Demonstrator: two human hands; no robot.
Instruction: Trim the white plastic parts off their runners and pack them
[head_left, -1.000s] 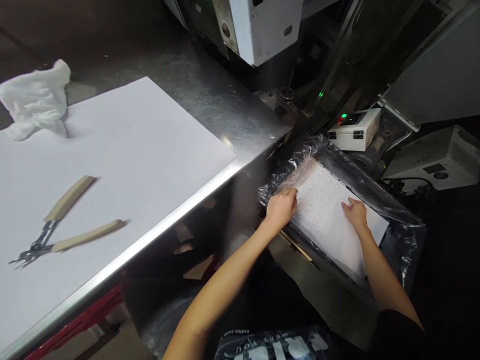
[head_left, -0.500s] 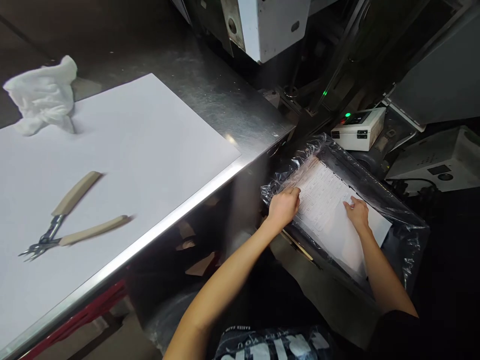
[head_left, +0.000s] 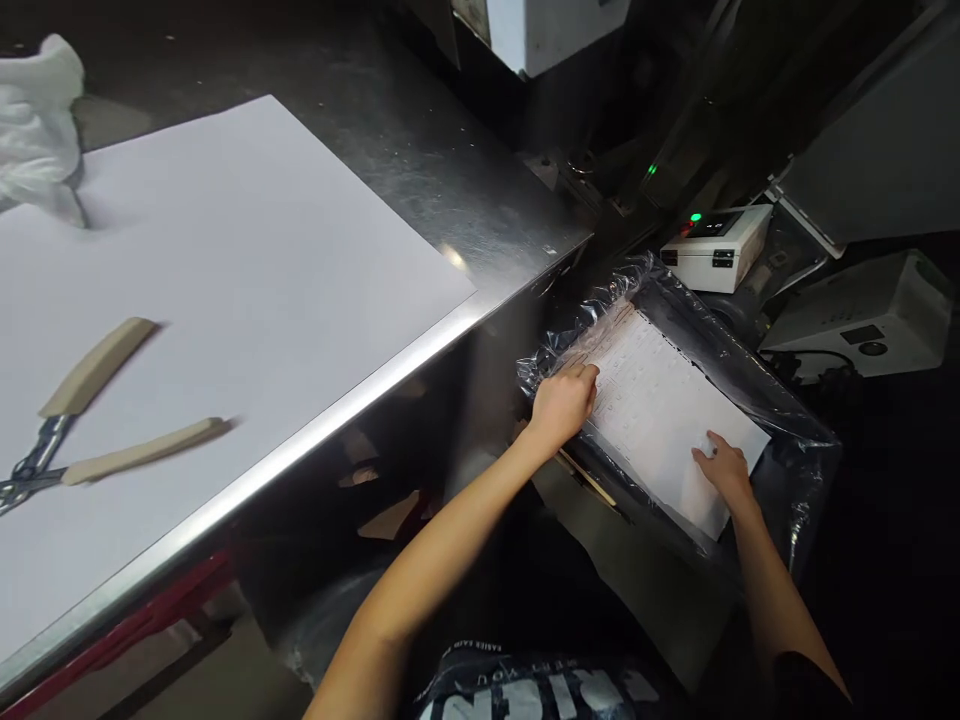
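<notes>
Head view, right of frame: sheet [head_left: 651,430] in the box [head_left: 808,470]; left hand [head_left: 564,403], fingers curled; right hand [head_left: 726,466], fingers slightly parted; any grip, I cannot tell. Uneven pushing might crease it.

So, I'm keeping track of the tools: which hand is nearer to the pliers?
Left. The left hand is past the table edge, right of the pliers; the right hand is farther right, at the white sheets.
</notes>
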